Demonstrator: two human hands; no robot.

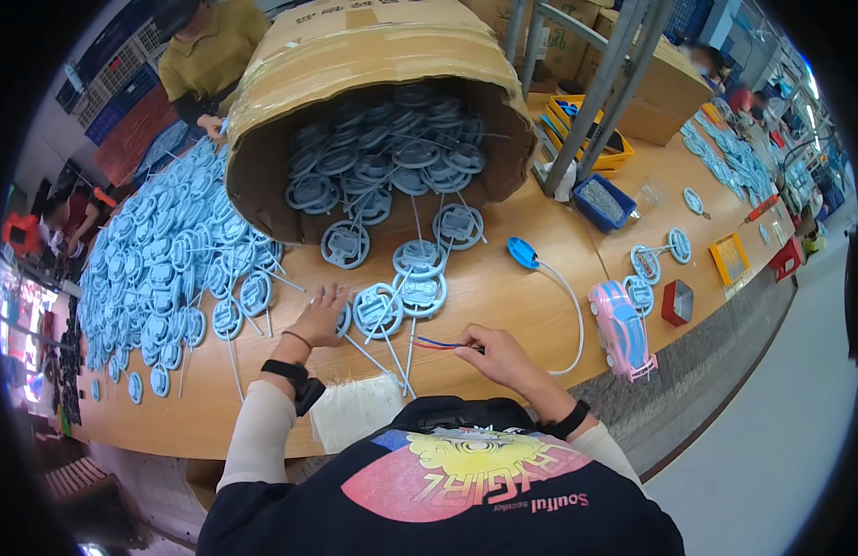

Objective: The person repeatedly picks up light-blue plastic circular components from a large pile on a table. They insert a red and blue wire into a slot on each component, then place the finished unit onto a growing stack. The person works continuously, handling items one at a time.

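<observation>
Light-blue plastic fills the head view: a wide heap of steering-wheel-shaped pieces (160,264) with pale cords spreads over the left of the wooden tabletop (512,301). More of them are packed in a tipped carton (382,51), whose mouth faces the wearer, and several lie in front of it. The left hand (319,318) is palm-down with fingers stretched out over a partly covered wheel piece (343,322); whether it grips that piece, I cannot tell. Just to its right lies another wheel piece (378,310). The right hand (489,354) is closed, pinching thin red and dark-blue wires (436,344) that point toward the left. Between the forearms, near the tabletop's front edge, lies a white cloth (356,413). Right of the right hand are a blue handset (522,252) on a white cable and a pink toy car (620,326). Beyond the heap, at upper left, stands a co-worker (202,56) in a mustard top.
</observation>
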